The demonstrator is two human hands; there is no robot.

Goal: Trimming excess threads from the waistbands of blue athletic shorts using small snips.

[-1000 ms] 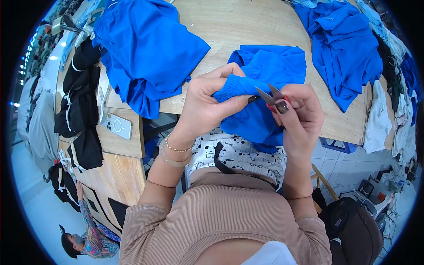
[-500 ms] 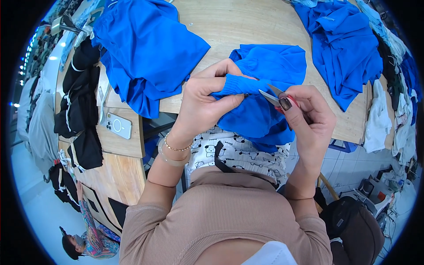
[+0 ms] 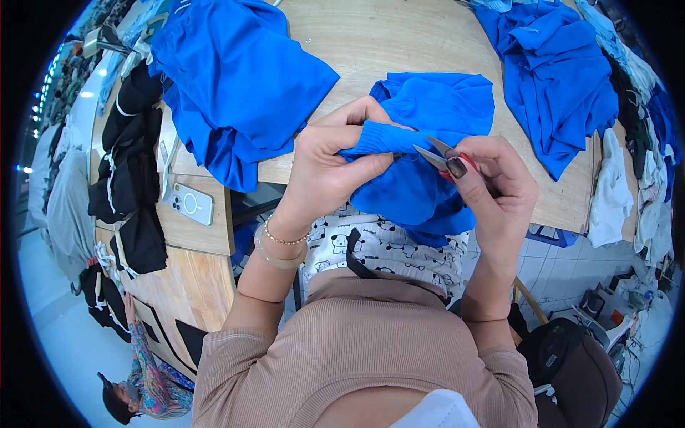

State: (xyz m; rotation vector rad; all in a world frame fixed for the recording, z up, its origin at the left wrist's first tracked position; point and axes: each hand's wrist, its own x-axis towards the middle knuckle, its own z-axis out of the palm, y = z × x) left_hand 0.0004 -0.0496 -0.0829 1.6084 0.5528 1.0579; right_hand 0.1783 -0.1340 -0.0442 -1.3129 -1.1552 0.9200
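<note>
A bright blue garment with a gathered, ribbed edge, the blue gathered garment [image 3: 446, 110], lies partly on the wooden table [image 3: 399, 39], its nearer folds hanging past the table's edge in front of the person's white dog-print trousers [image 3: 371, 244]. The left hand [image 3: 334, 160], at the garment's left side, is closed in a pinch, thumb below and fingers above, gripping the ribbed edge so that a short strip of it sticks out to the right. A beaded bracelet [image 3: 285, 240] circles that wrist. The right hand [image 3: 496, 187], at the garment's right side, is curled around the red handles of small scissors [image 3: 437, 158]. Their blades stand apart, pointing left over the garment toward the pinched strip; whether they touch the fabric cannot be told.

To the left of the garment lies a heap of blue clothing [image 3: 239, 78]; to its right, well apart, is a second blue heap [image 3: 553, 85]. Farther left of the garment are a pale smartphone [image 3: 193, 205] and black fabric bundles [image 3: 132, 157] tied with white strips. Far right of it hangs a white cloth [image 3: 610, 203]. A co-worker [image 3: 153, 385] in a patterned top is well off to its lower left.
</note>
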